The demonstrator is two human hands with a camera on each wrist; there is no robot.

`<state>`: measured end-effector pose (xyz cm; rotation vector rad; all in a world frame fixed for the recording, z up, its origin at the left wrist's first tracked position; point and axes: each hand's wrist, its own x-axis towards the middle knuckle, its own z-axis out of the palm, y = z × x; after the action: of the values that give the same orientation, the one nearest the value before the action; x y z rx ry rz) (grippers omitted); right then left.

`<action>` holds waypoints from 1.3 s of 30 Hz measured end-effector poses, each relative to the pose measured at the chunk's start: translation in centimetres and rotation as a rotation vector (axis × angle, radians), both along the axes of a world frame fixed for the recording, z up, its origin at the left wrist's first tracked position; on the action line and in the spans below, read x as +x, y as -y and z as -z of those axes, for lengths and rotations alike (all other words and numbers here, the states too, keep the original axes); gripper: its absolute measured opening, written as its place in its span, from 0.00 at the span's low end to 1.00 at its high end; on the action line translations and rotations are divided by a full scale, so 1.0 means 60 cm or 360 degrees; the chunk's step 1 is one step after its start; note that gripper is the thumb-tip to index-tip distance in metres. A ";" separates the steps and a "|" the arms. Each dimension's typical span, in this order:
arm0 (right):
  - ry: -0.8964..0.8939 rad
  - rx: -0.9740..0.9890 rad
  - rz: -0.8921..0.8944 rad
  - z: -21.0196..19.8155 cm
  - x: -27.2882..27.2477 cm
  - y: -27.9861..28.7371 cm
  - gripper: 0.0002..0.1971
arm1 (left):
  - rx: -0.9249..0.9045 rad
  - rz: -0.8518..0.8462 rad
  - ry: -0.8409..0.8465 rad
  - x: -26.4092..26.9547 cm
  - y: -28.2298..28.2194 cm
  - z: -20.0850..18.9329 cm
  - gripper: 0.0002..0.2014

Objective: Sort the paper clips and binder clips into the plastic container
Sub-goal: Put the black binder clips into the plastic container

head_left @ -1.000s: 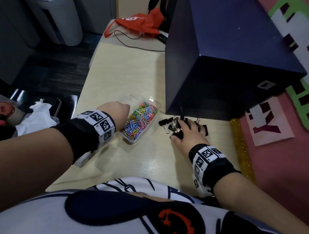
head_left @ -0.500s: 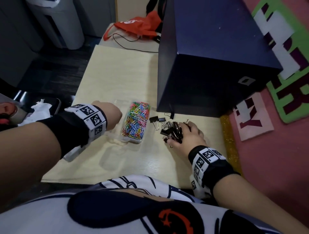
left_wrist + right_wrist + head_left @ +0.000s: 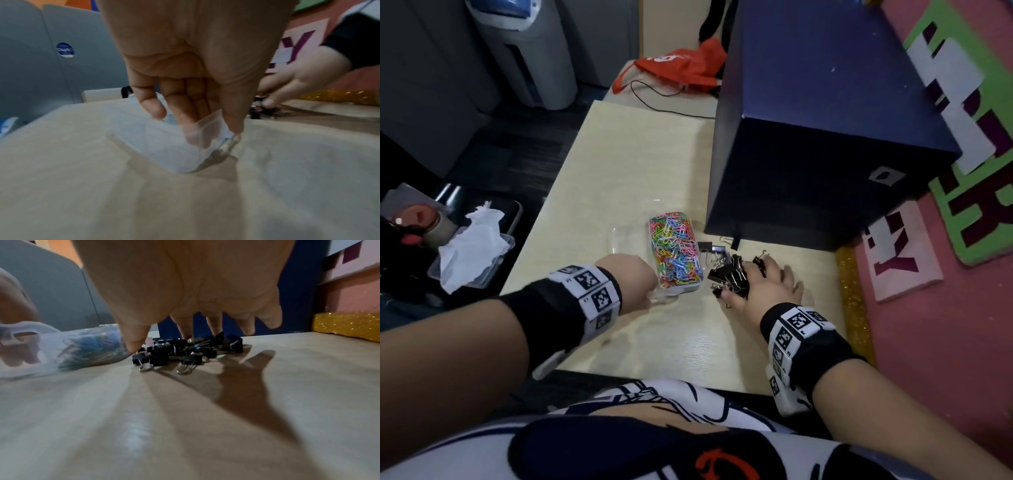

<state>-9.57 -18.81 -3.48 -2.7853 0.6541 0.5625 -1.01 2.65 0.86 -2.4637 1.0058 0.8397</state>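
Centre frame: your left hand (image 3: 630, 277) pinches the container (image 3: 626, 240), paper clips (image 3: 676, 250) already in. Right hand (image 3: 767, 287), fingers spread, covers the binder clips (image 3: 727, 274) just right of it. Next: scoop them into the left half.

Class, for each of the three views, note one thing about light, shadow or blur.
Head view: dim, the dark blue box leaning from wide-angle distortion. Left wrist view: the plastic container smeared by blur. Right wrist view: the right hand throws a fingered shadow on the table; binder clips fairly sharp.
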 end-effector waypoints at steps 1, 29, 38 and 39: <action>0.0087 -0.0019 -0.0014 -0.003 0.002 -0.002 0.35 | -0.0073 -0.0032 -0.0039 -0.007 0.004 0.004 0.15; 0.0317 0.0225 -0.0566 -0.045 0.068 -0.135 0.34 | 0.0112 0.0462 0.0067 0.084 -0.075 -0.012 0.10; 0.0027 -0.0116 0.0188 -0.023 0.042 -0.039 0.36 | 0.0105 0.0264 0.0029 0.081 -0.071 -0.012 0.13; -0.0104 -0.0076 0.0229 -0.020 0.037 -0.032 0.40 | 0.0083 0.0229 0.0056 0.081 -0.067 -0.011 0.14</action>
<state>-7.36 -16.91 -2.29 -2.7443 0.8848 0.6183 3.84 6.67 1.53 -2.3233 1.1189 0.7635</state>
